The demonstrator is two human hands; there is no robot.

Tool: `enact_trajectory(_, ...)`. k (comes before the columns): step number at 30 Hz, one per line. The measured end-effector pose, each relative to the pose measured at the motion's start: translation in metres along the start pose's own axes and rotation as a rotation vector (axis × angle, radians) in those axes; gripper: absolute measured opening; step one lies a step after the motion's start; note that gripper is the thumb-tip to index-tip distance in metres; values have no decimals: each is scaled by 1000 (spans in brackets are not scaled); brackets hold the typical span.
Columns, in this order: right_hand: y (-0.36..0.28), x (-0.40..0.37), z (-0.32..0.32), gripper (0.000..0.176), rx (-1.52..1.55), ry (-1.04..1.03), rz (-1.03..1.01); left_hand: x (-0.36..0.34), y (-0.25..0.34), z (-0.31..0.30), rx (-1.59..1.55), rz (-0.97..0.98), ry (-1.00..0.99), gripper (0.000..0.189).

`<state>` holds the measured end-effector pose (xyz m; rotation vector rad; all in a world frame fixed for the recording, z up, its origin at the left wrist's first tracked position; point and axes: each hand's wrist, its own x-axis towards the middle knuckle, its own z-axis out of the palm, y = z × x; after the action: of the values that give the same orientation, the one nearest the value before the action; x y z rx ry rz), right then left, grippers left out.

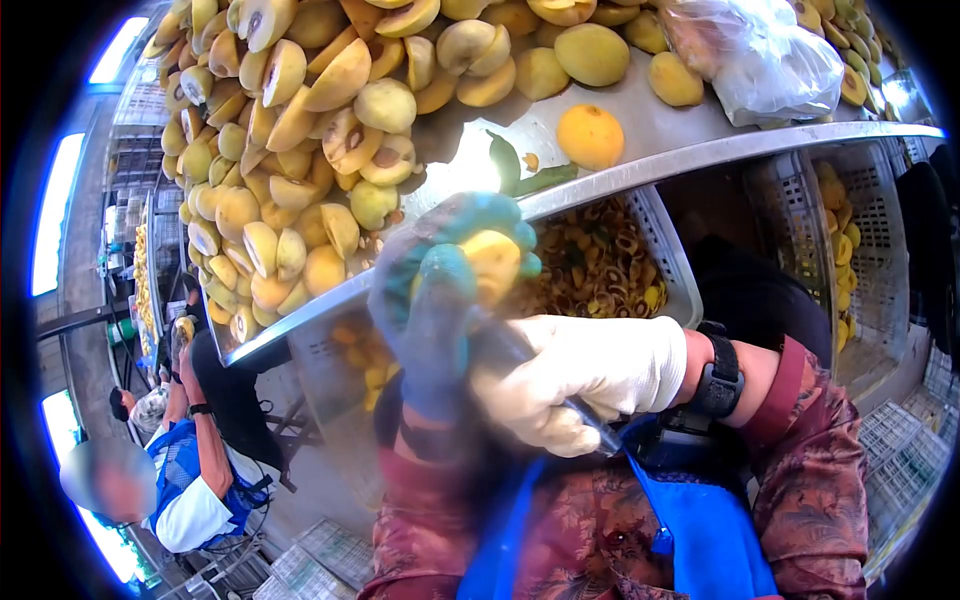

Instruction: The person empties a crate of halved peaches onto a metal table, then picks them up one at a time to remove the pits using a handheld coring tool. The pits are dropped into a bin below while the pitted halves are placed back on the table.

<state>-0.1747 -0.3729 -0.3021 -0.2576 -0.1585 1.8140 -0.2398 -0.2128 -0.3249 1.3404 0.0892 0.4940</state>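
My left hand [425, 285], in a grey-blue glove with green fingertips, is closed around a yellow peach [490, 265]. Beside it, my right hand [560, 385] wears a white knitted glove and grips a dark-handled tool [597, 428]. The tool's working end points toward the peach, but blur and the left hand hide it. Both hands are over the near edge of a metal table [720, 150]. A whole orange-yellow peach [590, 137] and some green leaves [505, 165] lie on the table, just beyond my hands.
Halved peaches [290, 160] are heaped at the table's left and back. A plastic bag [765, 60] lies at the back right. Below the edge stands a crate [680, 260] of pits and scraps; another crate [880, 200] holds yellow pieces. A co-worker [205, 470] sits at the left.
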Motion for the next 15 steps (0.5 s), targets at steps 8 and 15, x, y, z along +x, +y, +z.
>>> enact_trajectory(8,-4,-3,11,12,-283,108,55,2,29,19,-196,-361,-18,69)
enact_trajectory(15,1,13,-3,33,-1434,394,-212,8,36,11,-370,-359,258,65)
